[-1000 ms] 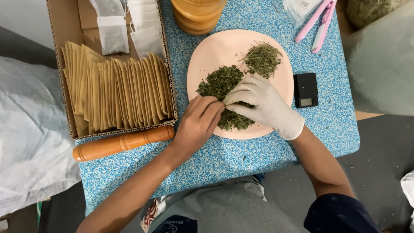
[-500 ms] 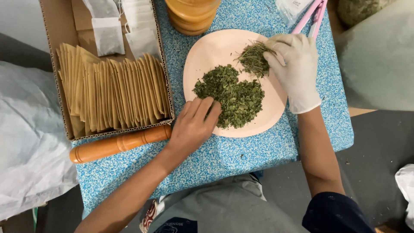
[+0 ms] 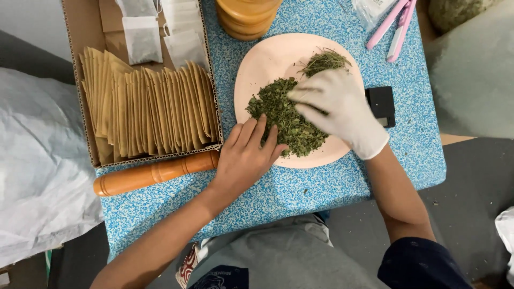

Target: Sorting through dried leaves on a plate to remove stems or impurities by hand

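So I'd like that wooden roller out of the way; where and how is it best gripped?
Probably grip the wooden roller around its bare middle, coming from above: it lies flat on the blue table, its right end beside the left hand and the cardboard box close behind.

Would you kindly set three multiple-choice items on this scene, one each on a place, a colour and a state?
1. Where does the wooden roller lie?
A. on the plate
B. in front of the cardboard box
C. beside the pink tool

2. What colour is the plate?
A. pale pink
B. green
C. black

3. How is the right hand dressed?
A. bare
B. white glove
C. blue glove

Key: 1 B, it lies along the box's near edge; 2 A, its bare rim shows pink; 3 B, white covers it down to the wrist.
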